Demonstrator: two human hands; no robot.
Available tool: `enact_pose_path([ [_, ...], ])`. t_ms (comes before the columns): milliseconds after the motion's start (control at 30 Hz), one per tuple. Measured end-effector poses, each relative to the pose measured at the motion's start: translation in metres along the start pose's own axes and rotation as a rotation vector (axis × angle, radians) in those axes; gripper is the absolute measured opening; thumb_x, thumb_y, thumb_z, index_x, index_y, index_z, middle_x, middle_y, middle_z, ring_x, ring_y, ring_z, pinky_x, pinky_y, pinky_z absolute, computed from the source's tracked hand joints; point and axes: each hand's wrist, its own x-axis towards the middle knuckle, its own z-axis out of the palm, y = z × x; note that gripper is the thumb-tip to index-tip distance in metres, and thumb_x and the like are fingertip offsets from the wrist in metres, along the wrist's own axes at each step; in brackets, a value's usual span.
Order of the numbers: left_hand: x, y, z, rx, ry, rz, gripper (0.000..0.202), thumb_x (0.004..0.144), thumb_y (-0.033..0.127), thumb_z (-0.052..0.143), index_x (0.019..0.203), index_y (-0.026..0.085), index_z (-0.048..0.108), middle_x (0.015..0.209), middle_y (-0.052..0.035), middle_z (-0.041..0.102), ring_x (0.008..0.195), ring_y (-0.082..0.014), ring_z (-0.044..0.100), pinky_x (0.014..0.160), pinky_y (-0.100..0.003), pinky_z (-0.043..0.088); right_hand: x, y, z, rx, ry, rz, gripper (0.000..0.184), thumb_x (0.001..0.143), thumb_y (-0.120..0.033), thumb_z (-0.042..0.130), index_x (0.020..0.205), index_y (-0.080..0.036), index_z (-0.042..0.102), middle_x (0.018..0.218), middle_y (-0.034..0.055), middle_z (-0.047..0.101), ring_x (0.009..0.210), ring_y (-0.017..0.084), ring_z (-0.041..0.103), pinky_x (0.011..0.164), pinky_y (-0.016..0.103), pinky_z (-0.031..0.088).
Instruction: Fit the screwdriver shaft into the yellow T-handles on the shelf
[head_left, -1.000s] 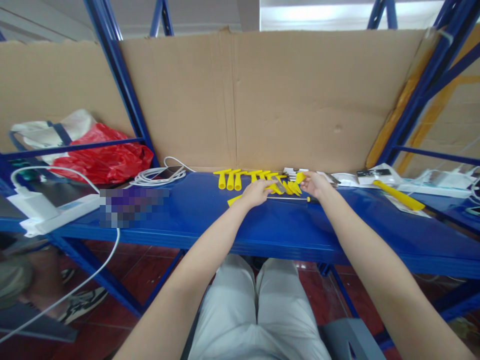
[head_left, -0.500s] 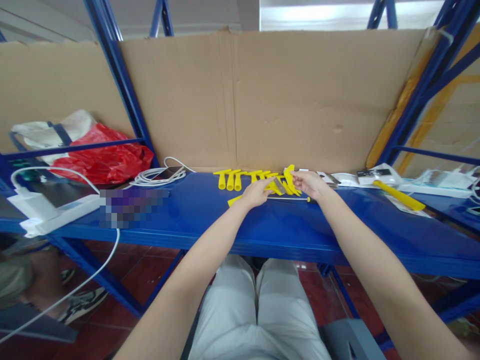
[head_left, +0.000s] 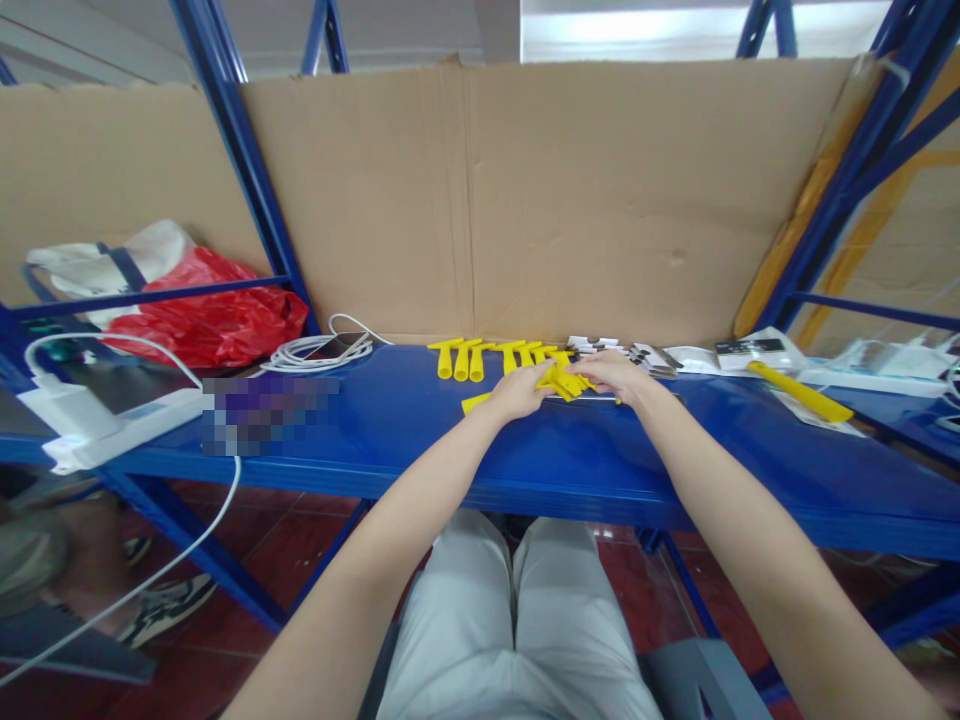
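Yellow T-shaped handles [head_left: 477,362], in a row, rear of blue shelf [head_left: 390,420]; left hand [head_left: 523,388], fingers closed on yellow parts [head_left: 568,382], these held between both hands; right hand [head_left: 613,371], narrow pinch on same; step in hand: apparently bringing parts together; next move: probably calls for alignment, steady pressure; hidden: contact between parts, behind fingers; indistinct: thin metal rod [head_left: 592,399], partly covered

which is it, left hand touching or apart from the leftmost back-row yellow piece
Apart: the head view shows blue tabletop between the left hand and that yellow piece.
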Motion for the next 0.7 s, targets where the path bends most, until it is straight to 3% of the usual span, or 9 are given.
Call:
enact_pose_path([
  [167,-0.001,0.002,0.0,-0.015,0.004,0.006,0.057,0.089,0.021,0.062,0.144,0.018,0.048,0.145,-0.0111,0.054,0.132,-0.0228,0.053,0.111,-0.035,0.04,-0.003,-0.003,0.002,0.007,0.023,0.055,0.034,0.058,-0.04,0.078,0.064,-0.017,0.054,0.048,-0.0073,0.038,0.049,0.006,0.032,0.047,0.02,0.024],
  [467,-0.001,0.003,0.0,-0.035,0.007,0.026,0.056,0.089,0.02,0.062,0.143,0.022,0.049,0.145,-0.0094,0.054,0.132,-0.0239,0.053,0.112,-0.038,0.04,-0.006,-0.006,0.005,-0.068,0.048,0.021,0.037,0.059,-0.045,0.08,0.061,-0.017,0.056,0.049,-0.0056,0.041,0.051,0.007,0.035,0.046,0.02,0.025],
  [700,-0.004,0.003,-0.001,-0.009,0.025,0.027,0.048,0.091,0.022,0.06,0.138,0.018,0.051,0.133,-0.0115,0.064,0.123,-0.0245,0.06,0.103,-0.038,0.047,0.002,0.001,0.011,-0.168,0.143,-0.106,0.029,0.065,-0.026,0.075,0.051,-0.018,0.052,0.048,-0.0041,0.046,0.051,0.008,0.039,0.047,0.021,0.028],
])
